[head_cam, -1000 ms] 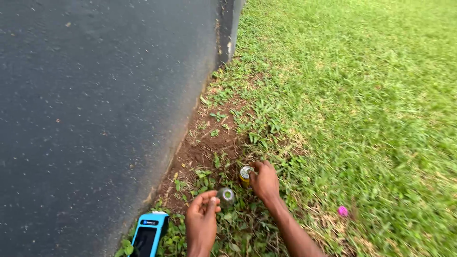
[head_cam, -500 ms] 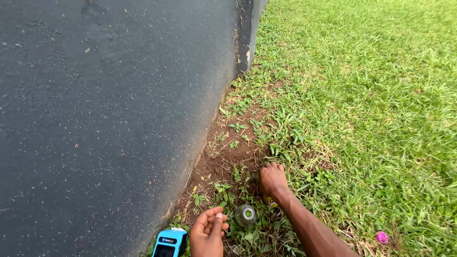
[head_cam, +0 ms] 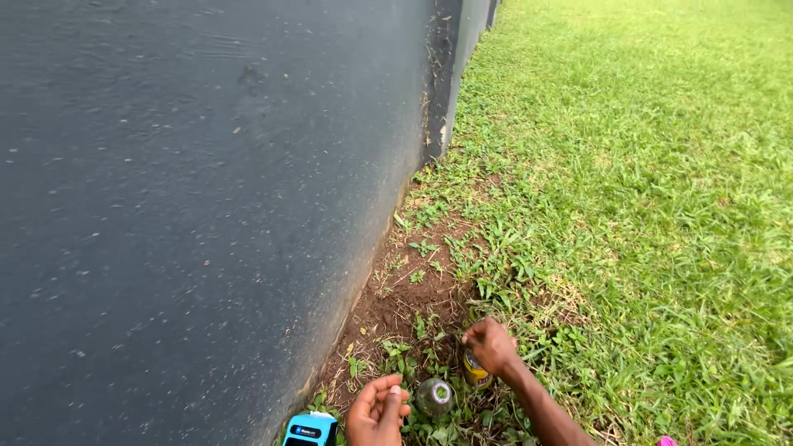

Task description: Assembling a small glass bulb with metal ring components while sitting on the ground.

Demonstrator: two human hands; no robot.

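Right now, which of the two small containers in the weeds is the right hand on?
The yellow container, under the right hand. The clear round bottle lies apart, between both hands, nearer the left hand.

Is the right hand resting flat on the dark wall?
No, the right hand is down in the grass, gripping a small yellow container, apart from the dark wall.

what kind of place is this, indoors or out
Outdoors, probably a yard or garden edge: a mown lawn runs up to a dark grey wall, with a strip of bare soil and small weeds along its foot.
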